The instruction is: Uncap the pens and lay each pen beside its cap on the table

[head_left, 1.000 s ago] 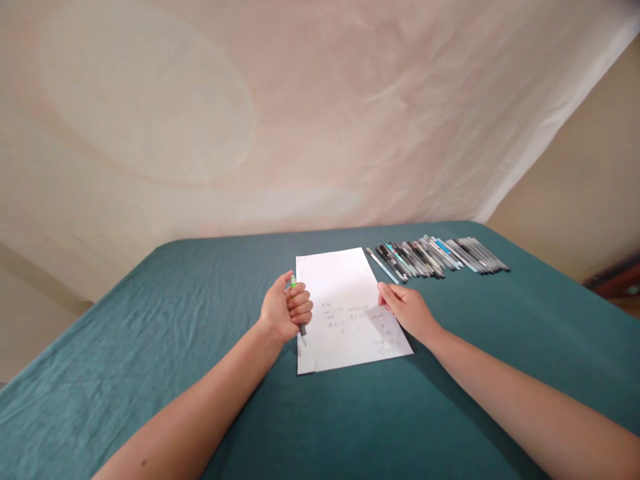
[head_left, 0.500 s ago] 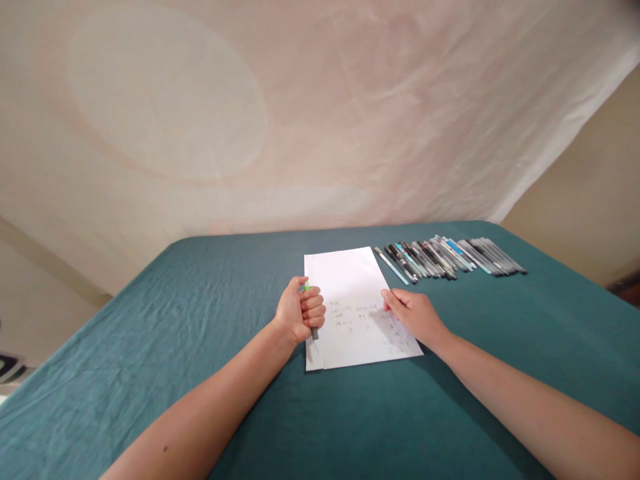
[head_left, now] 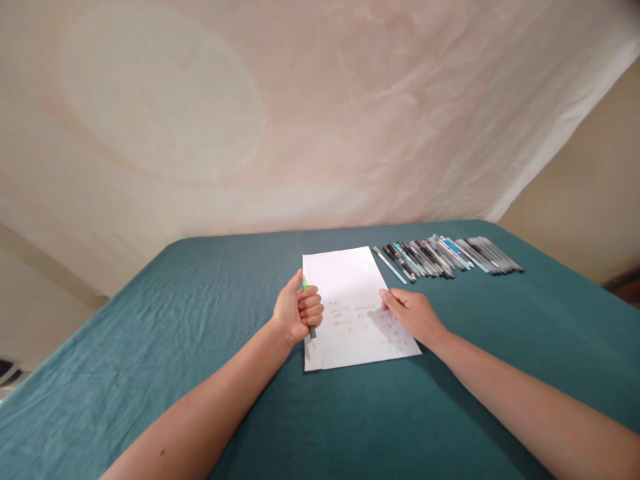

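The pen (head_left: pixel 313 331) is in the left hand (head_left: pixel 299 310), over the left edge of a white sheet of paper (head_left: pixel 340 275) near the middle of the tabletop (head_left: pixel 225 287). That hand is a loose fist, its fingers wrapped around the barrel and its thumb up by the bright green upper end; the dark gray lower part sticks out below the little finger, slanting down toward the paper. The right hand (head_left: pixel 414 315) is at the opposite edge of the sheet, fingers curled and thumb laid close against them, its shadow falling across the page; from this angle I cannot tell whether it pinches the paper or only rests there. Several short lines of faint handwriting (head_left: pixel 345 316) run across the nearer half of the sheet, too small to read, and the far half is plain white. Beyond the right hand, a row of pens (head_left: pixel 434 259) lies side by side at a slant, black, pale blue and clear gray ones among them. A single white and light-blue pen (head_left: pixel 391 266) lies at the row's left end, just beside the paper. Green cloth covers the tabletop, and a pale, creased sheet of fabric (head_left: pixel 320 127) hangs behind it.
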`<state>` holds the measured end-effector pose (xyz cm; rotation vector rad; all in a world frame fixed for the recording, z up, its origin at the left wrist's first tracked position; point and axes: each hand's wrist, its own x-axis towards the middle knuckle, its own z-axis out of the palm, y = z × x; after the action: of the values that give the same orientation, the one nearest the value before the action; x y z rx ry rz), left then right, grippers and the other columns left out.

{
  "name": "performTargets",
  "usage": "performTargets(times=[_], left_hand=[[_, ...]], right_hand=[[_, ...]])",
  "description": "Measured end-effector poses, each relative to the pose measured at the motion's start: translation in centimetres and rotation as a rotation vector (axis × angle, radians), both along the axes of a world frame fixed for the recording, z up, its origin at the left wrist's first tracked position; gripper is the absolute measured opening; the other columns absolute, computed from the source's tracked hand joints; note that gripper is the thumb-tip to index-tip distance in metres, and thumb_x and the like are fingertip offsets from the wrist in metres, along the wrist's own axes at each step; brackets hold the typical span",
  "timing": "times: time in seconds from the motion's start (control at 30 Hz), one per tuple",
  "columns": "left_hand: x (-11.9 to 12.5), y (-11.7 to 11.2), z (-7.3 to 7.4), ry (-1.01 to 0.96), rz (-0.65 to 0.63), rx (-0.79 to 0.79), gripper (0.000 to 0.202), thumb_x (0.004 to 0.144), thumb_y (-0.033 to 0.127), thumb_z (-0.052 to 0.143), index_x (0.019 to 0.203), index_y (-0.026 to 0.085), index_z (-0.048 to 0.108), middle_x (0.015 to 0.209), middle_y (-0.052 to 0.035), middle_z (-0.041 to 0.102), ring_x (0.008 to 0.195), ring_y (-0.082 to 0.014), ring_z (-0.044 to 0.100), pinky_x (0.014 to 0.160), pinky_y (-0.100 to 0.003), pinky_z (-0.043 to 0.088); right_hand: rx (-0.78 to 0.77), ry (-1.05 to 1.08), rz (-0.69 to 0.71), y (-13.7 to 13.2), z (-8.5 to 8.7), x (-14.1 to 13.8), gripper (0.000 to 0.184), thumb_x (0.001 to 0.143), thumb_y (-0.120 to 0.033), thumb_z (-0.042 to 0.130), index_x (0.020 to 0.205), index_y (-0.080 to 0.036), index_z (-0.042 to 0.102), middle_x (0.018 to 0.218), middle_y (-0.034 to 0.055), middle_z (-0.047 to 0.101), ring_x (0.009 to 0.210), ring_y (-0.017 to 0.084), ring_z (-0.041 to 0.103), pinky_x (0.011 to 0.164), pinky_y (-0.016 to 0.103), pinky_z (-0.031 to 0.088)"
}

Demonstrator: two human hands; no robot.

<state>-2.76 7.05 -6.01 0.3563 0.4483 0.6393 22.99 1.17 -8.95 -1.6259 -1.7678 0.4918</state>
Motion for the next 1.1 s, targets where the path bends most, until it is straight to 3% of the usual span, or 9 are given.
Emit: performTargets(times=[0.13,0.23,0.4,0.53,0.67,0.8,0.87,0.93,1.1], left_hand=[[0.5,-0.3,0.1,-0.011,0.086,0.091,0.033,0.09,0.037,0.039,0.065,0.016,0.042,0.048,0.0051,0.035,0.039,-0.0067,0.039,0.037,-0.017,0.037],[1.2,-0.8,0.2,0.055,0.182,0.171,0.017,0.091,0.023,0.04,0.08,0.015,0.049,0.066,-0.0001,0.051,0.062,-0.0091,0.056,0.066,-0.025,0.051],[2.3,-2.0,0.3,0.111,0.224,0.277,0.005,0.087,0.012,0.046,0.085,0.016,0.05,0.094,-0.0065,0.06,0.107,-0.0199,0.055,0.095,-0.042,0.042],[3.1,-3.2,0.5,0.089,0.209,0.316,0.005,0.085,0.012,0.05,0.085,0.016,0.048,0.108,-0.0088,0.059,0.115,-0.0205,0.05,0.1,-0.041,0.037],[3.7,-3.9,0.8,0.174,0.183,0.468,0.008,0.086,0.023,0.05,0.09,0.018,0.047,0.112,-0.0111,0.059,0.116,-0.0212,0.049,0.1,-0.041,0.037],[3.2,-3.6,0.5,0.673,0.25,0.932,0.032,0.087,0.038,0.046,0.112,0.019,0.046,0.128,-0.0136,0.05,0.122,-0.0233,0.042,0.103,-0.045,0.029],[2.5,-3.0,-0.2,1.026,0.28,1.258,0.049,0.086,0.041,0.044,0.129,0.019,0.036,0.14,-0.0133,0.036,0.131,-0.0244,0.028,0.107,-0.045,0.02],[1.8,-2.3,-1.3,1.304,0.213,1.507,0.059,0.087,0.044,0.039,0.138,0.018,0.023,0.146,-0.0122,0.022,0.136,-0.025,0.011,0.109,-0.046,0.013],[0.8,-1.1,-4.0,1.659,-0.018,1.735,0.065,0.088,0.052,0.027,0.141,0.015,0.02,0.148,-0.0127,0.015,0.136,-0.0291,0.002,0.107,-0.05,0.011]], right_hand=[[0.0,-0.001,0.003,0.0,0.0,0.1,0.047,0.088,-0.048,0.035,0.062,-0.018,0.06,0.048,-0.0025,0.052,0.048,0.012,0.05,0.051,0.022,0.032],[0.003,0.012,0.003,0.1,0.0,0.0,0.044,0.088,-0.046,0.035,0.063,-0.018,0.059,0.049,-0.0027,0.051,0.049,0.012,0.049,0.051,0.022,0.033],[0.021,0.13,0.076,-1.0,1.4,-1.0,0.03,0.086,-0.043,0.041,0.078,-0.018,0.057,0.064,-0.0011,0.06,0.06,0.013,0.054,0.058,0.021,0.038],[-0.098,0.117,0.3,-2.8,3.0,-2.6,0.029,0.088,-0.043,0.04,0.086,-0.02,0.057,0.069,-0.0015,0.062,0.06,0.011,0.054,0.058,0.02,0.038],[-0.039,-0.077,0.274,-3.6,3.2,-3.4,0.029,0.088,-0.043,0.041,0.076,-0.02,0.055,0.062,-0.0037,0.058,0.053,0.01,0.049,0.054,0.019,0.033],[0.05,-0.246,0.187,-2.5,2.4,-2.1,0.029,0.091,-0.038,0.037,0.08,-0.022,0.057,0.061,-0.0027,0.06,0.056,0.011,0.055,0.055,0.02,0.032],[0.104,-0.332,0.081,-1.5,1.8,-0.7,0.027,0.092,-0.037,0.035,0.088,-0.022,0.058,0.066,-0.0006,0.064,0.061,0.014,0.059,0.055,0.021,0.032],[0.127,-0.423,-0.052,-0.3,1.4,0.9,0.026,0.092,-0.036,0.034,0.094,-0.021,0.056,0.073,0.0022,0.067,0.066,0.016,0.062,0.054,0.022,0.032],[0.019,-0.65,-0.268,1.8,0.5,3.4,0.025,0.093,-0.034,0.033,0.104,-0.019,0.051,0.078,0.0055,0.069,0.065,0.018,0.064,0.052,0.024,0.032]])
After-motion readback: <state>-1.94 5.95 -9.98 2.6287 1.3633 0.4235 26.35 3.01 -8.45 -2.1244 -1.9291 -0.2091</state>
